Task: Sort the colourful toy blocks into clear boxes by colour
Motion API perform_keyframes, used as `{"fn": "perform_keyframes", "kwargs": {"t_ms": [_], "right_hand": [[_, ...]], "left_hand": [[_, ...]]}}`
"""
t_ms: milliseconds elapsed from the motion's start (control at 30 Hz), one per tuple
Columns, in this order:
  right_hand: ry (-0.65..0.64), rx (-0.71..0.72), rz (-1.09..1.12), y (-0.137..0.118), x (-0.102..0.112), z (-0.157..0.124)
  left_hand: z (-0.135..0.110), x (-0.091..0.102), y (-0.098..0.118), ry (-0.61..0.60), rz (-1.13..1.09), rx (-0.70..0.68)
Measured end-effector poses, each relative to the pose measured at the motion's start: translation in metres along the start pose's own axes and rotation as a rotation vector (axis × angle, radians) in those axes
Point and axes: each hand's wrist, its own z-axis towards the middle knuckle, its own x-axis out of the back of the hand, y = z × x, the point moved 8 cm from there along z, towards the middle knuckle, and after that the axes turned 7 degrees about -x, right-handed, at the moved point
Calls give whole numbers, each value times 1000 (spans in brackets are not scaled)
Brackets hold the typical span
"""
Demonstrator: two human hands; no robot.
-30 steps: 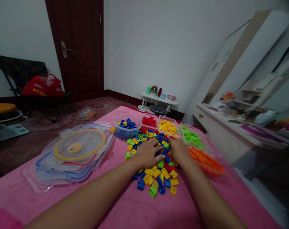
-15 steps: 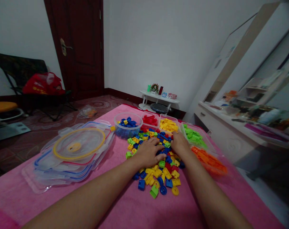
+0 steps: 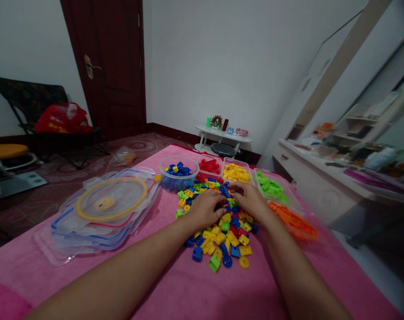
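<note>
A loose pile of toy building blocks [image 3: 220, 238], mostly yellow, blue, green and red, lies on a pink cloth. My left hand [image 3: 207, 208] rests over the pile's left middle, its fingers bent and the thumb held apart. From the right, my right hand [image 3: 250, 201] reaches over the far part of the pile, fingers curved, with a gap between thumb and index finger. No block shows clearly in either hand. Behind the pile stand a round tub [image 3: 179, 183] of blue blocks, a box of red blocks [image 3: 209, 166] and a box of yellow blocks [image 3: 236, 172].
Green blocks [image 3: 271, 186] fill a box at the right, and orange pieces [image 3: 292, 222] lie in another nearer me. Stacked clear lids [image 3: 102, 222] lie at the left. Beyond the table are a dresser [image 3: 315, 182], a low white shelf [image 3: 224, 133] and a folding chair [image 3: 31, 98].
My right hand has shifted left and away from the yellow box's front, its fingers lifting. My left hand has drawn slightly back left, with its fingers curling more.
</note>
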Motion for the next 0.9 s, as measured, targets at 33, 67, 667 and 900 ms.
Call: {"fn": "perform_keyframes", "kwargs": {"t_ms": [33,67,667,900], "right_hand": [[12,3,-15,-3,7,-2],[14,-10,-62,-4,12,-5],[-221,-143,-559,-9,-17,-28],[-216,-132,-477,-6,-19,-26]], "left_hand": [[0,0,-3,13,-12,36],[-1,1,-6,27,-20,68],[-3,3,-3,66,-34,45],[-3,13,-4,95,123,105]]}}
